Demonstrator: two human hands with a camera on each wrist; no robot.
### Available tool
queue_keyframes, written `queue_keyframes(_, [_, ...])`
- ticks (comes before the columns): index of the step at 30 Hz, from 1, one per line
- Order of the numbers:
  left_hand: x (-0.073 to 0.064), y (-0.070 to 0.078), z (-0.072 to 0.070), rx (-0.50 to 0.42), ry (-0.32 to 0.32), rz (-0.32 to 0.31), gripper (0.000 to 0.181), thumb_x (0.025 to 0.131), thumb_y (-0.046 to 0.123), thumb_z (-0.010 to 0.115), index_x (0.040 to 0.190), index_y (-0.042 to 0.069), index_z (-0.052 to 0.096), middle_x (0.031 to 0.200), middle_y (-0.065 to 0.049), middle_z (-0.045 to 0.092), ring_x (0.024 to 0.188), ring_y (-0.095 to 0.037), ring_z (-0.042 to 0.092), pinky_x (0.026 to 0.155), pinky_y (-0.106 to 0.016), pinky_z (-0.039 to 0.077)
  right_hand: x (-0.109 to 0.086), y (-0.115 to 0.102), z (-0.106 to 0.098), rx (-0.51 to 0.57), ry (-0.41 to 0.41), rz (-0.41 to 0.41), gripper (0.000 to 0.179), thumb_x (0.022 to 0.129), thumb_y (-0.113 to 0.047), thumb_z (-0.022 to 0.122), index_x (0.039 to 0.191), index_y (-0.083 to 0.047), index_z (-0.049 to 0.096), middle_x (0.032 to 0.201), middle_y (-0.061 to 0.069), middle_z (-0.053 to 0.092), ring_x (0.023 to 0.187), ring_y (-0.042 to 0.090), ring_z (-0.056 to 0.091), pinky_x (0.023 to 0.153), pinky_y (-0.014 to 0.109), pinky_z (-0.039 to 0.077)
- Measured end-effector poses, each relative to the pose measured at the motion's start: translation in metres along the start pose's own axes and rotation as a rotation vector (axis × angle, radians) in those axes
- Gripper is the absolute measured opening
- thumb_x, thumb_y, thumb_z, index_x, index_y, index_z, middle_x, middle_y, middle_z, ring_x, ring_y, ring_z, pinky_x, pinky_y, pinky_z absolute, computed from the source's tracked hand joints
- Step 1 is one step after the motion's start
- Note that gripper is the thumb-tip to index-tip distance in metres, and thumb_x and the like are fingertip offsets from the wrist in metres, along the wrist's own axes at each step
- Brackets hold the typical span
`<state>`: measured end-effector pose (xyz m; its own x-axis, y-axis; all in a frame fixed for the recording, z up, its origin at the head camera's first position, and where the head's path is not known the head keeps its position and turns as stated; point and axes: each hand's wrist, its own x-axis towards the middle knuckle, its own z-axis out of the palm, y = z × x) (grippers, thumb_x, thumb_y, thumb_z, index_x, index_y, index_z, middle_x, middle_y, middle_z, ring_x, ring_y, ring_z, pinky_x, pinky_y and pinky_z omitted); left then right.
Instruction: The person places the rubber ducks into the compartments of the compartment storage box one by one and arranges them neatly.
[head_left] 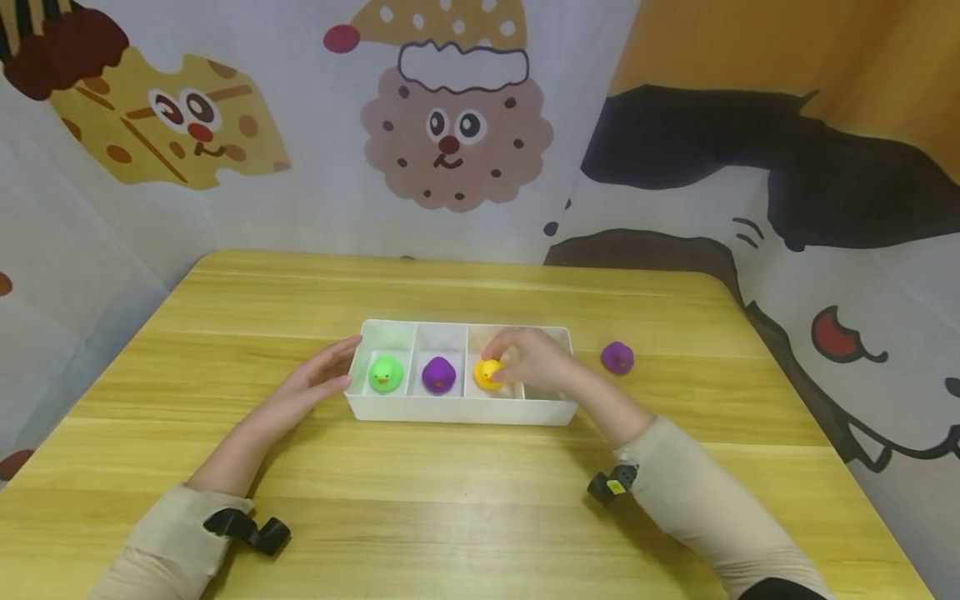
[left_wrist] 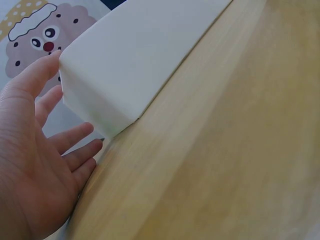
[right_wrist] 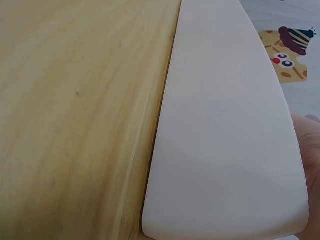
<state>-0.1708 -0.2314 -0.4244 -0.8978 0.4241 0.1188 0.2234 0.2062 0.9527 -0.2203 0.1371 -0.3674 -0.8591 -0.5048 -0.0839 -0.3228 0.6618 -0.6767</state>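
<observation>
A long white divided box stands on the table. My right hand reaches into its third compartment from the left and pinches a yellow rubber duck between thumb and fingers. In the leftmost compartment sits a green rubber duck, and beside it, in the second, a purple rubber duck. My left hand touches the box's left end with relaxed, spread fingers, as the left wrist view also shows. The box's long wall hides most of my right hand in the right wrist view.
Another purple rubber duck lies on the wooden table, to the right of the box. A printed curtain hangs behind the table. My right hand and forearm partly cover the rightmost compartment.
</observation>
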Motion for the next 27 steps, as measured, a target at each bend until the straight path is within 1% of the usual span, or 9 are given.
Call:
queue_keyframes(6, [0.000, 0.000, 0.000, 0.012, 0.003, 0.002, 0.056, 0.100, 0.014, 0.049, 0.152, 0.014, 0.027, 0.151, -0.020, 0.029, 0.134, -0.041, 0.030, 0.103, -0.064, 0.023, 0.001, 0.000, 0.000, -0.015, -0.006, 0.005, 0.024, 0.080, -0.015, 0.079, 0.102, -0.018, 0.071, 0.114, -0.004, 0.064, 0.115, 0.025, 0.052, 0.100, 0.052, 0.036])
queue_keyframes(12, [0.000, 0.001, 0.000, 0.021, 0.006, -0.008, 0.056, 0.100, 0.015, 0.049, 0.152, 0.014, 0.027, 0.151, -0.021, 0.029, 0.134, -0.041, 0.030, 0.103, -0.064, 0.023, -0.002, -0.002, -0.001, -0.024, 0.017, -0.011, 0.025, 0.081, -0.014, 0.078, 0.104, -0.016, 0.071, 0.112, -0.004, 0.066, 0.115, 0.024, 0.053, 0.100, 0.051, 0.036])
queue_keyframes(15, [0.000, 0.002, 0.000, 0.016, 0.007, -0.011, 0.056, 0.100, 0.015, 0.049, 0.152, 0.014, 0.027, 0.151, -0.021, 0.029, 0.134, -0.041, 0.030, 0.103, -0.064, 0.022, -0.007, -0.003, -0.004, -0.031, 0.048, 0.005, 0.024, 0.083, -0.016, 0.076, 0.107, -0.017, 0.071, 0.113, -0.005, 0.066, 0.105, 0.021, 0.057, 0.092, 0.046, 0.044])
queue_keyframes(18, [0.000, 0.001, 0.000, 0.010, 0.004, -0.009, 0.056, 0.100, 0.014, 0.049, 0.152, 0.014, 0.027, 0.151, -0.021, 0.029, 0.134, -0.041, 0.030, 0.103, -0.064, 0.022, -0.012, -0.006, -0.009, -0.023, 0.083, 0.018, 0.026, 0.084, -0.018, 0.075, 0.110, -0.017, 0.071, 0.113, -0.004, 0.066, 0.087, 0.019, 0.058, 0.077, 0.038, 0.049])
queue_keyframes(22, [0.000, 0.000, 0.000, 0.006, 0.002, -0.002, 0.056, 0.100, 0.013, 0.049, 0.152, 0.014, 0.027, 0.151, -0.021, 0.029, 0.133, -0.041, 0.031, 0.102, -0.064, 0.023, -0.020, -0.009, -0.017, 0.003, 0.121, -0.012, 0.031, 0.084, -0.016, 0.075, 0.114, -0.011, 0.069, 0.111, 0.002, 0.067, 0.069, 0.021, 0.052, 0.061, 0.033, 0.046])
queue_keyframes(27, [0.001, -0.001, 0.000, 0.007, 0.004, 0.003, 0.056, 0.100, 0.013, 0.049, 0.152, 0.014, 0.027, 0.151, -0.020, 0.030, 0.133, -0.041, 0.031, 0.102, -0.064, 0.023, -0.032, -0.010, -0.025, 0.037, 0.173, -0.044, 0.031, 0.085, -0.017, 0.075, 0.114, -0.009, 0.069, 0.111, 0.003, 0.067, 0.060, 0.023, 0.049, 0.051, 0.031, 0.042])
